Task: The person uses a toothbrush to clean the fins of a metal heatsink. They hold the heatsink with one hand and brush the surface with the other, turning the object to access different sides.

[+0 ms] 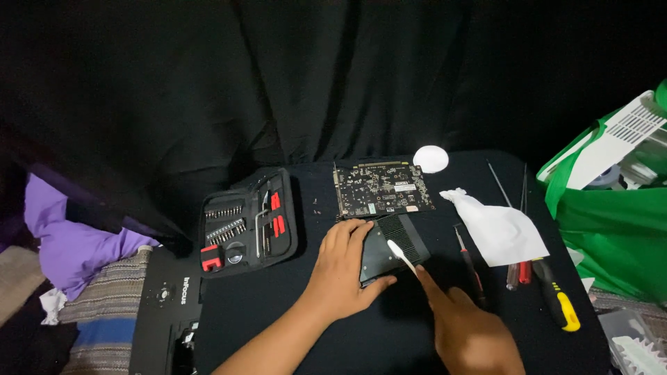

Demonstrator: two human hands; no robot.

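Note:
My left hand (342, 271) grips the left and lower edge of a black finned heatsink block (392, 246) lying on the black table. A white toothbrush (401, 255) is in my right hand (469, 333), held along the forefinger, its bristle head resting on the heatsink's fins. Just behind the heatsink lies a bare dark circuit board (383, 189) with several small chips facing up.
An open black tool case (249, 222) with bits and red parts lies to the left. White tissue (499, 230), a white round pad (431, 158), and several screwdrivers (554, 293) lie to the right. A green bag (611, 229) stands at the right edge, purple cloth (69, 239) at the left.

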